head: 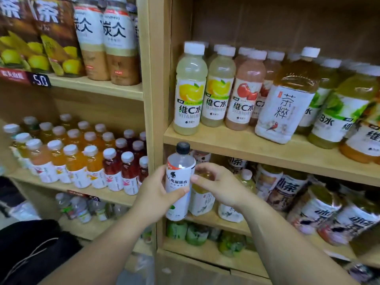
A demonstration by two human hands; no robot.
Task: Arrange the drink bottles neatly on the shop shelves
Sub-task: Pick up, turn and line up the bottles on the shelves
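My left hand (154,199) grips a clear bottle with a black cap and a white label (179,177), held upright in front of the wooden upright between two shelf units. My right hand (216,183) touches the bottle's right side with thumb and fingertips, its fingers curved. Behind my right hand, tea bottles with white labels (202,199) stand on the lower right shelf (207,220). Above, vitamin water bottles with white caps (190,89) line the right shelf board (236,144).
A tilted amber tea bottle (287,99) leans among the upper right row. Orange and red juice bottles (86,157) fill the left middle shelf, with big tea and coffee bottles (121,42) above. Green bottles (196,233) lie on the bottom right shelf. A dark bag (30,249) sits lower left.
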